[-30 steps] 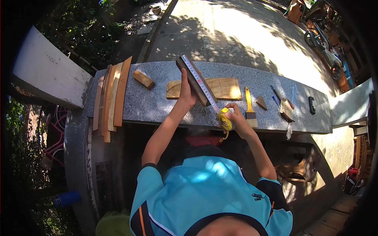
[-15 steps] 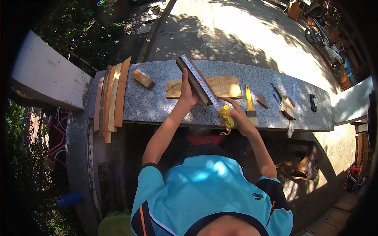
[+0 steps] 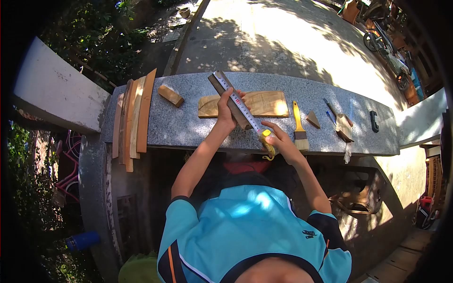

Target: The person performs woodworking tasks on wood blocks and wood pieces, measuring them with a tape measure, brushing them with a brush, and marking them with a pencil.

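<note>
My left hand (image 3: 227, 107) is closed around a dark wooden block (image 3: 216, 84), which slants across the front of the stone bench. Along the block's upper face runs the pulled-out blade of a yellow tape measure (image 3: 267, 137), and my left thumb lies over it. My right hand (image 3: 281, 140) grips the tape measure's case at the block's near end. Behind both hands a light wooden board (image 3: 269, 104) lies flat on the bench. Just right of my right hand is a paintbrush (image 3: 297, 118) with a yellow handle.
Several wood strips (image 3: 134, 118) lie at the left of the granite bench (image 3: 179, 129), near a small wood block (image 3: 171, 95). To the right are a wooden triangle (image 3: 313, 119), pens (image 3: 331, 113) and a black clamp-like piece (image 3: 374, 121). A wooden stool (image 3: 361, 198) stands below.
My left fingers have shifted over the tape blade and now hold it against the block. The tape case has turned slightly and moved a little left with my right hand.
</note>
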{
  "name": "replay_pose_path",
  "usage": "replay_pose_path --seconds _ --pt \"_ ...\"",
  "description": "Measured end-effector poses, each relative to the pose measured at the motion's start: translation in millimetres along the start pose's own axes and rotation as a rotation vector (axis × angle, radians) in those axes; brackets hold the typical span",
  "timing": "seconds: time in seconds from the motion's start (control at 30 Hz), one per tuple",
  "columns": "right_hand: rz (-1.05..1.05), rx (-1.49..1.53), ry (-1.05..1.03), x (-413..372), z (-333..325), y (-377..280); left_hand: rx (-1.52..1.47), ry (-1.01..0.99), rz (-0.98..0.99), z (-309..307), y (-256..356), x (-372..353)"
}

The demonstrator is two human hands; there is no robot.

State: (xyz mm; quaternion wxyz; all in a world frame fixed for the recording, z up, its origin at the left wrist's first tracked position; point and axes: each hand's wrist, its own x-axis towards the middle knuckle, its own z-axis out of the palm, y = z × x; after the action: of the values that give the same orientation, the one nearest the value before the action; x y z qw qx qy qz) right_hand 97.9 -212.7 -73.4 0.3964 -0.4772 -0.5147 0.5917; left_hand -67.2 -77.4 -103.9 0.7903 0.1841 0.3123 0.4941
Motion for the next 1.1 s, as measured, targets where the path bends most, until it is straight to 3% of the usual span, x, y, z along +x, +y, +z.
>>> replay_pose_path --seconds 0.3,0.87,1.0,1.1 --pt "0.094 0.095 -0.045 0 -2 5 0.018 0.033 0.007 0 1 0" --pt "0.072 0.182 0.000 8 1 21 0.068 -0.038 0.027 -1 3 2" --pt "0.151 0.465 0.035 1 -4 7 0.082 -0.119 0.013 -1 4 4" --pt "0.047 0.437 0.197 0 -18 8 0.091 -0.189 -0.065 2 8 3"
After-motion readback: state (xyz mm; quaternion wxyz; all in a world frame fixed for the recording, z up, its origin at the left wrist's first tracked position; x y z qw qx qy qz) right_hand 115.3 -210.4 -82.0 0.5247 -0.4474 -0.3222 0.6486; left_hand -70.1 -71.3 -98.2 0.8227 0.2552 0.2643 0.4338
